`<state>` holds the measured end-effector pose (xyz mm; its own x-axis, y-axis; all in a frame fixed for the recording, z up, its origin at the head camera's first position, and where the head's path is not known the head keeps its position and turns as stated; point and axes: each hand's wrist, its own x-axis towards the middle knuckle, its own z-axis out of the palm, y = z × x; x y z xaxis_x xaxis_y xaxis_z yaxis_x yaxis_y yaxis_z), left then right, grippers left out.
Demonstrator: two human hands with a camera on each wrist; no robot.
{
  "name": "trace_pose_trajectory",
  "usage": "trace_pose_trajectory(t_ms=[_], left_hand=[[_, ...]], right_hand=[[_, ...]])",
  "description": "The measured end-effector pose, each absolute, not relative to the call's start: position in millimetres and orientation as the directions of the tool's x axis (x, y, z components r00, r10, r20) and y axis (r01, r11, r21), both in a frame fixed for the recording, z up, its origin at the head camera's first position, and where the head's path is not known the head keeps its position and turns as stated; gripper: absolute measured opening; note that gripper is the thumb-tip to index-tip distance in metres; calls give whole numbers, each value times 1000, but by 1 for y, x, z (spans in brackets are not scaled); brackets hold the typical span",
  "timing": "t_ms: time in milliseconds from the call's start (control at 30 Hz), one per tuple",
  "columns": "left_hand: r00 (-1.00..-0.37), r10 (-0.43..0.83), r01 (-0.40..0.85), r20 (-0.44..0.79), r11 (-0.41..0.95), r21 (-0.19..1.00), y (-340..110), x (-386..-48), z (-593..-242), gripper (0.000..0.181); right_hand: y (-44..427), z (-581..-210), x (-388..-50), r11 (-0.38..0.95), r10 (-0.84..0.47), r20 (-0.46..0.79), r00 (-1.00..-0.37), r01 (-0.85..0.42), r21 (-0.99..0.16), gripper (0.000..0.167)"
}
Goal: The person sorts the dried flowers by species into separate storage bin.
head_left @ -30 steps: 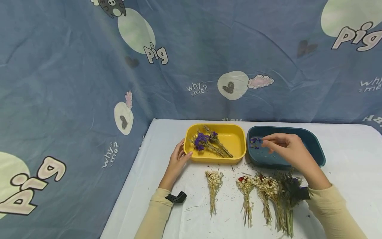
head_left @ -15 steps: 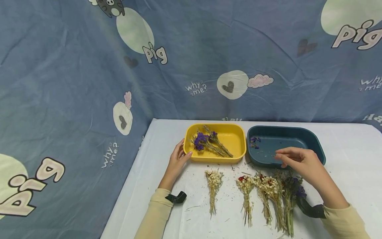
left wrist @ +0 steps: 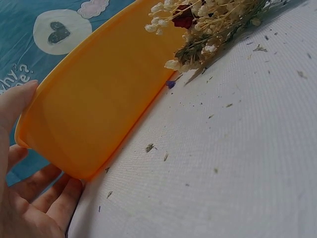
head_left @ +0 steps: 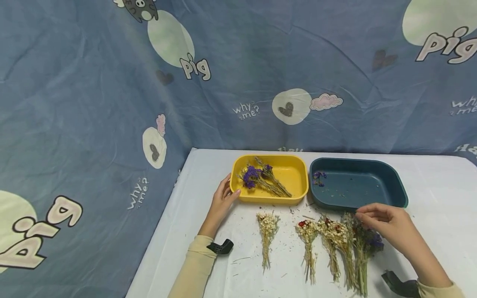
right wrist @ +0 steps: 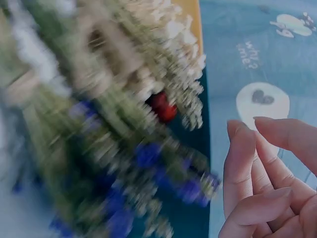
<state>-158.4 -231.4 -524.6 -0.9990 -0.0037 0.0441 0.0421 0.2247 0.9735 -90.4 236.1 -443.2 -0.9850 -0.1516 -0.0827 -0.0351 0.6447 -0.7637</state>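
Note:
My left hand point(head_left: 222, 200) holds the near left corner of the yellow tray point(head_left: 294, 174). In the left wrist view, the thumb lies at the tray's rim and the fingers touch its outer wall. Dried purple flowers point(head_left: 251, 176) with their stems lie inside. My right hand point(head_left: 389, 223), its fingers loosely bent, hovers by the near rim of the teal tray point(head_left: 357, 182), over a bunch of dried purple flowers point(head_left: 374, 242). Nothing shows between its fingertips in the right wrist view, where the flowers are blurred. Small purple flower bits point(head_left: 319, 178) lie in the teal tray's left end.
One bunch of dried white flowers point(head_left: 267, 225) lies apart, in front of the yellow tray. Farther right, a red-and-white bunch point(head_left: 306, 234) lies beside other bunches point(head_left: 335, 231) set close together. Plant crumbs litter the white tablecloth point(head_left: 238, 269). Blue printed fabric point(head_left: 231, 82) hangs behind.
My right hand has moved out from above the teal tray, toward me and to the right, down to the purple bunch. My left hand keeps its place on the yellow tray.

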Motion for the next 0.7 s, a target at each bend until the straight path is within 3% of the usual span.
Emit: trace_pose_trajectory(t_ms=[467, 700], left_hand=[[-999, -1, 37, 38, 208, 977, -233, -160, -522, 70], [-1000, -2, 4, 5, 205, 979, -228, -156, -515, 72]], right_hand=[[267, -463, -64, 600, 79, -158, -984, 174, -781, 40], [276, -471, -55, 629, 69, -305, -950, 279, -726, 42]])
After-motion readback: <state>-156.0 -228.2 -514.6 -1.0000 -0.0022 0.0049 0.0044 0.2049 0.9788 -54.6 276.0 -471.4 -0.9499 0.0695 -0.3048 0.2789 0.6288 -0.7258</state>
